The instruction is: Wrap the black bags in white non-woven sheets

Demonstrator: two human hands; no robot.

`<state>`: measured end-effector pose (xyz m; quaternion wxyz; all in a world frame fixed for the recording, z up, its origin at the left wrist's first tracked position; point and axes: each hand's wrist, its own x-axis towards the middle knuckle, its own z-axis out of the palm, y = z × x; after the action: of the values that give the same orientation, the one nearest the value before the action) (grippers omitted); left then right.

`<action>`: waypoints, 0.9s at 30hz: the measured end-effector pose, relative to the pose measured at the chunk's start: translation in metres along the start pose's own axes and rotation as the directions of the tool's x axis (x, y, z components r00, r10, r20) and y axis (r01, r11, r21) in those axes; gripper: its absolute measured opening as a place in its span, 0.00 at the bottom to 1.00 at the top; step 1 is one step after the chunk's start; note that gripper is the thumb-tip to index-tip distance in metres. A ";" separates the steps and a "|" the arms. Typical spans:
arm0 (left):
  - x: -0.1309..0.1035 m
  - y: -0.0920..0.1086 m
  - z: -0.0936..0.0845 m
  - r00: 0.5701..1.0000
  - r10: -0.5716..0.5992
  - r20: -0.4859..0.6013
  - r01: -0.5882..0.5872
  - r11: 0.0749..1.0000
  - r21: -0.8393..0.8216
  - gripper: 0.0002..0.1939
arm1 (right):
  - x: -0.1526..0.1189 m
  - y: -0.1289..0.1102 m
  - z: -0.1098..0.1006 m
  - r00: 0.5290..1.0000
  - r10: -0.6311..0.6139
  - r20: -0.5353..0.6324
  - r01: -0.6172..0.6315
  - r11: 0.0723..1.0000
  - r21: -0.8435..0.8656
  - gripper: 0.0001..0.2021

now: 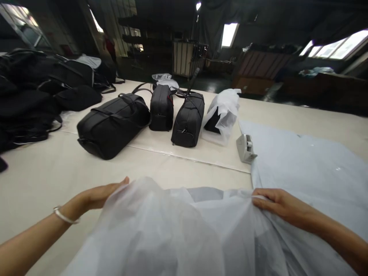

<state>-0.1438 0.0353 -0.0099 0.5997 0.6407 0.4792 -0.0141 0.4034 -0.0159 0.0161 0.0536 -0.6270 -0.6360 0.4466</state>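
A translucent white plastic bag (178,230) fills the lower middle, spread between my two hands. Its rim is pinched between the thumb and fingers of my right hand (276,205), which is closed on it. At the bag's left edge is my left hand (105,193), with a pale bracelet (64,215) on the wrist. The plastic covers most of its fingers and only a fingertip shows, so their grip is hidden. Beyond the bag stand black duffel bags: a large one (113,124) at left, a narrower one (161,109), and another (188,120) near the middle.
A black bag in white plastic (222,115) stands right of the duffels. Near it is a grey tape dispenser (245,148), beside flat white plastic sheets (310,165) at right. Black bags (31,92) are heaped at left on the cream table (43,172). A person (109,46) stands far back.
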 end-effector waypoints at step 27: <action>0.072 0.207 0.034 0.768 0.116 0.630 -0.366 0.886 0.284 0.26 | -0.032 -0.030 -0.006 0.997 0.065 0.052 -0.073 0.985 0.153 0.12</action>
<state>0.0445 0.0886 0.0942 0.5758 0.7667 0.1651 -0.2309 0.3912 -0.0341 0.0549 0.0719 -0.6320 -0.5783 0.5108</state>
